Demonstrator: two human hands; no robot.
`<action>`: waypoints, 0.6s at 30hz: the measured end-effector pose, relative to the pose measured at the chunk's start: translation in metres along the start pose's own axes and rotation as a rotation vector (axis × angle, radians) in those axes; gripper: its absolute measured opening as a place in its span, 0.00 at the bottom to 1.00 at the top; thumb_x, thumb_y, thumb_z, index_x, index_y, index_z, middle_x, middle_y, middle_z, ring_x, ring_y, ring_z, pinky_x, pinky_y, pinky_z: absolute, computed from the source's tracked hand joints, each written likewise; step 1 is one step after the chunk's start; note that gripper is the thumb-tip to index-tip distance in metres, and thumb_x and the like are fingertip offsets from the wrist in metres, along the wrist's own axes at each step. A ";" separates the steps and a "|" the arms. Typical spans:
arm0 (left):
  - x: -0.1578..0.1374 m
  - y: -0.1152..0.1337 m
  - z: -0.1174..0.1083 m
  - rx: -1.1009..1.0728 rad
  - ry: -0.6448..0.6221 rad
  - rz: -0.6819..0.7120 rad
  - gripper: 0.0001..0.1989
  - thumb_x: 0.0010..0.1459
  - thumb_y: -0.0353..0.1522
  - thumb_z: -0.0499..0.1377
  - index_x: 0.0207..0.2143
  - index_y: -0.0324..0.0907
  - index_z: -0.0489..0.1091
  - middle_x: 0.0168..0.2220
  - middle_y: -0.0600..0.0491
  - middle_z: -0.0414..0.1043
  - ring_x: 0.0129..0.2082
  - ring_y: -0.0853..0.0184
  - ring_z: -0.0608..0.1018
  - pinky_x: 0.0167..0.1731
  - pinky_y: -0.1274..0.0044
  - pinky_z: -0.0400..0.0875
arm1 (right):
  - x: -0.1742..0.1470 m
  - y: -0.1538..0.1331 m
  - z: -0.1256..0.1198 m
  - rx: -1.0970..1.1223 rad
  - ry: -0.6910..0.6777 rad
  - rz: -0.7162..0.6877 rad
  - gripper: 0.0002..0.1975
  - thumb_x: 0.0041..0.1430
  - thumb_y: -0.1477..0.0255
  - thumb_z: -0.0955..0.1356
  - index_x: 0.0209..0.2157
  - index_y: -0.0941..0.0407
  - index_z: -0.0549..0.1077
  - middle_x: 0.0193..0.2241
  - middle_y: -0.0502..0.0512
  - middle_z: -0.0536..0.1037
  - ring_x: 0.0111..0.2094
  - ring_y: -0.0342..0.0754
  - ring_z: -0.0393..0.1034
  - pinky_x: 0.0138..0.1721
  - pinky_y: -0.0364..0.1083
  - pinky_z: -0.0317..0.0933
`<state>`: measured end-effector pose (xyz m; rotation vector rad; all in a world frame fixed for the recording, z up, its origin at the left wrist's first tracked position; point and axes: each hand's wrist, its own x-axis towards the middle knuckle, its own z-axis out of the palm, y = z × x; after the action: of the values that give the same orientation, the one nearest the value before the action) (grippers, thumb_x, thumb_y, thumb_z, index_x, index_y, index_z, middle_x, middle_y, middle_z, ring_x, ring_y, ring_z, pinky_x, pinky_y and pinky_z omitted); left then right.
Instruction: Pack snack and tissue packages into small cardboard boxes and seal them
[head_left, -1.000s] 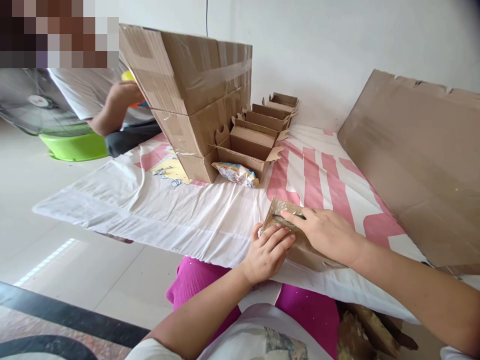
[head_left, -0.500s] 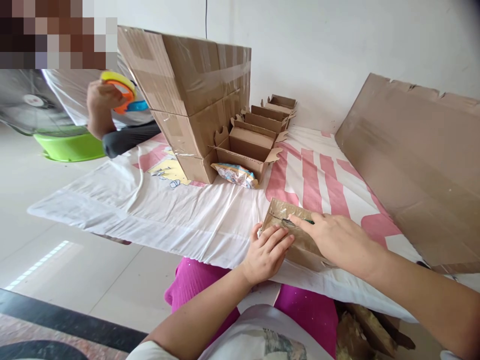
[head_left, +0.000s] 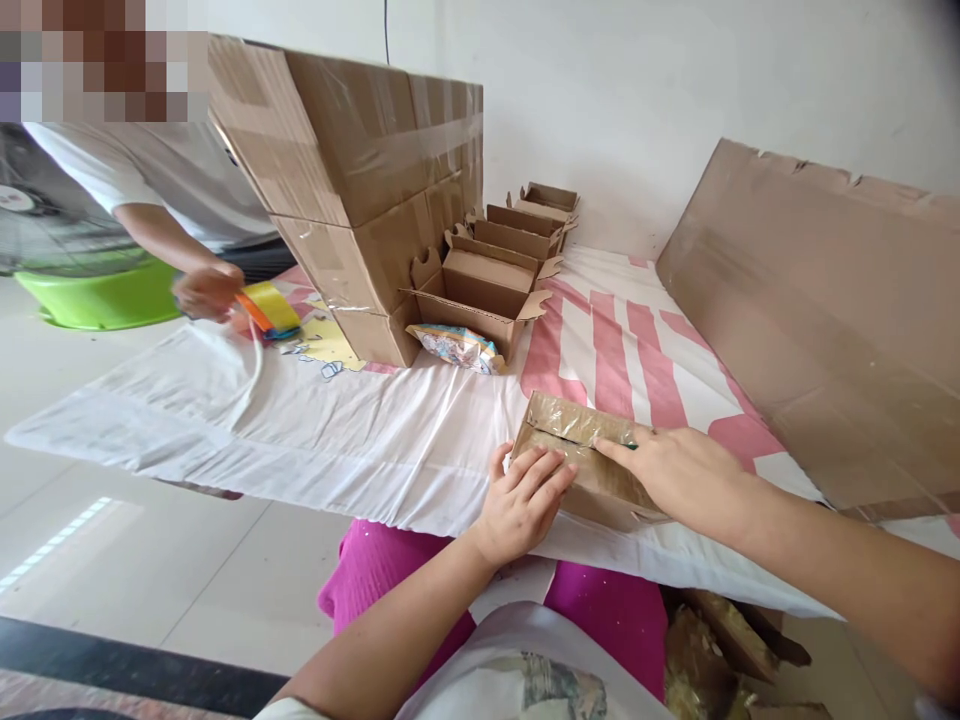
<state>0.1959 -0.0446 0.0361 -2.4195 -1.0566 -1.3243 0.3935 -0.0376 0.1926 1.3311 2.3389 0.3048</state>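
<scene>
The small taped carton [head_left: 600,475] lies at the near edge of the cloth-covered surface [head_left: 352,440], and both hands are on it, set apart from each other. The left hand [head_left: 521,505] is clamped over the carton's left end, its fingers laid across the top and the thumb at the end edge. The right hand [head_left: 686,470] comes in over the carton's right part, its index finger stretched along the top close to a dark slit [head_left: 553,435] below the shiny tape; the hand is closed around a slim tool [head_left: 632,445], of which only a dark and green bit shows. Beyond the carton and to its left, a printed packet [head_left: 459,348] leans against the nearest of a row of open boxes [head_left: 487,285] that stretches toward the wall. Farther left of the carton stands a tall stack of sealed boxes [head_left: 360,150]. Well to the carton's left, a co-worker's hand [head_left: 208,292], blurred, holds a yellow, orange and blue dispenser [head_left: 274,308] over the cloth, near a green basin [head_left: 97,298] and a fan [head_left: 75,220]. A large cardboard panel [head_left: 810,320] slants upward to the carton's right, and cardboard scraps [head_left: 739,640] lie below the carton, on the floor.
</scene>
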 end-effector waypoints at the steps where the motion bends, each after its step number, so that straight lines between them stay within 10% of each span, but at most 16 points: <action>1: 0.001 0.000 0.000 -0.002 0.005 0.001 0.18 0.60 0.28 0.58 0.53 0.46 0.68 0.49 0.50 0.77 0.54 0.63 0.73 0.65 0.62 0.45 | -0.005 0.004 0.003 0.009 0.007 0.008 0.30 0.57 0.82 0.62 0.59 0.47 0.67 0.35 0.57 0.79 0.27 0.48 0.74 0.24 0.43 0.58; 18: 0.000 -0.001 0.000 -0.009 0.009 0.025 0.18 0.60 0.27 0.58 0.53 0.44 0.68 0.48 0.49 0.77 0.54 0.61 0.72 0.64 0.62 0.47 | -0.070 0.048 0.021 0.072 0.035 0.215 0.38 0.47 0.89 0.61 0.54 0.41 0.72 0.22 0.50 0.76 0.21 0.49 0.71 0.22 0.46 0.47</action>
<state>0.1953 -0.0438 0.0356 -2.4223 -1.0175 -1.3336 0.4713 -0.0736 0.2104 1.6286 2.2568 0.3141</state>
